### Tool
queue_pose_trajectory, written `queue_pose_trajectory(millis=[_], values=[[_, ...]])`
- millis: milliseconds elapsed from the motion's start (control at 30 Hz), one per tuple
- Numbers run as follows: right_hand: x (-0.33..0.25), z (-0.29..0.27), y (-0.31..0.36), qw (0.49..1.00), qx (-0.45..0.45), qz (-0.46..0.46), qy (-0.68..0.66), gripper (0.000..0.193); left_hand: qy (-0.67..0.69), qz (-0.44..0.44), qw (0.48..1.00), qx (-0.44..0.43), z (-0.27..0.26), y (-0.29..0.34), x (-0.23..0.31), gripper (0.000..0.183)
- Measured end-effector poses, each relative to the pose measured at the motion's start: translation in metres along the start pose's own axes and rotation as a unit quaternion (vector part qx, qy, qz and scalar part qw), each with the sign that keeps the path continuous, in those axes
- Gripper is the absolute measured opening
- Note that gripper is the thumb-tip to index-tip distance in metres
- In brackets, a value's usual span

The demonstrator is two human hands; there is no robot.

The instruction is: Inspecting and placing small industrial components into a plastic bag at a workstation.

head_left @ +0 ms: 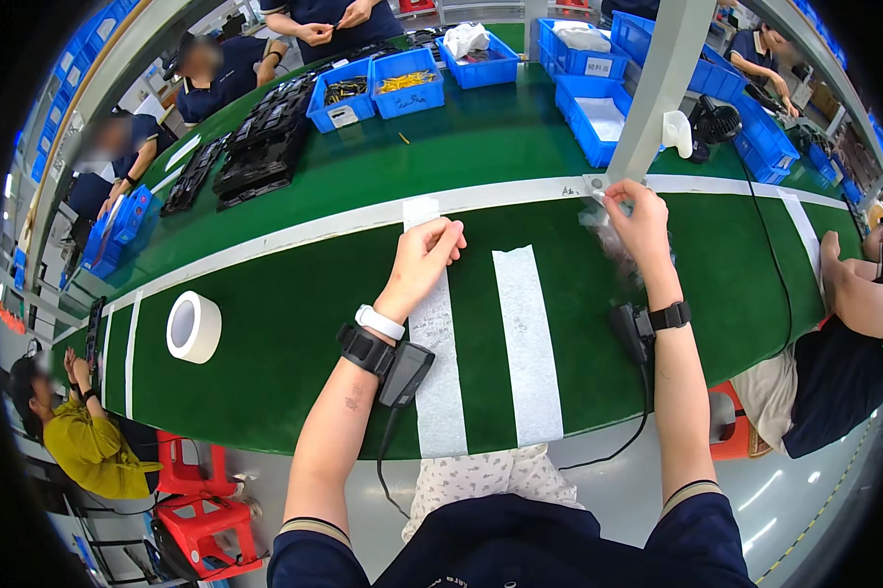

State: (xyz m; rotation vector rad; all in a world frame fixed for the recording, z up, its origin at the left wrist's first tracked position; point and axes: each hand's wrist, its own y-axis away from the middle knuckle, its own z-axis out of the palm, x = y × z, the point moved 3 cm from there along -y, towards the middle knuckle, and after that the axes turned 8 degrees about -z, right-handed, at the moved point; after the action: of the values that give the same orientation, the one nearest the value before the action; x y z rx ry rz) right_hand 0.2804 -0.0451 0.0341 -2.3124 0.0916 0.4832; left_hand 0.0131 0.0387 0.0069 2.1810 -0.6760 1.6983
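Green worktop [505, 137] stretches across a busy workroom, with blue bins [414, 104] along its far side and a roll of white tape [214, 330] lying toward the left. Over the far part of the left white strip [437, 382], the left hand [428, 257] has its fingers curled together, though whether they hold anything cannot be told. Farther right, the right hand [641, 218] pinches a small whitish piece [599, 195] by the grey post's [657, 98] foot, crumpled clear film [603, 231] just nearer.
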Motion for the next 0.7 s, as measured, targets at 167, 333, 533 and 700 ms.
queue_pose_trajectory(millis=[167,333,533,700], values=[[0.0040,-0.0038,-0.0040,1.000,0.012,0.008,-0.001,0.008,-0.005,-0.002,1.000,0.006,-0.0019,-0.0001,0.0021,0.031],[0.0051,-0.0045,-0.0040,0.999,0.028,-0.004,-0.023,0.008,-0.009,-0.003,1.000,0.008,-0.0002,-0.0003,0.0027,0.031],[0.0038,-0.0017,-0.0040,0.998,0.024,-0.019,-0.048,0.011,0.000,-0.005,1.000,0.007,-0.0021,0.0008,0.0041,0.031],[0.0071,0.0012,-0.0023,0.999,0.006,-0.020,-0.041,0.013,0.008,-0.002,1.000,0.005,-0.0010,-0.0012,0.0004,0.028]])
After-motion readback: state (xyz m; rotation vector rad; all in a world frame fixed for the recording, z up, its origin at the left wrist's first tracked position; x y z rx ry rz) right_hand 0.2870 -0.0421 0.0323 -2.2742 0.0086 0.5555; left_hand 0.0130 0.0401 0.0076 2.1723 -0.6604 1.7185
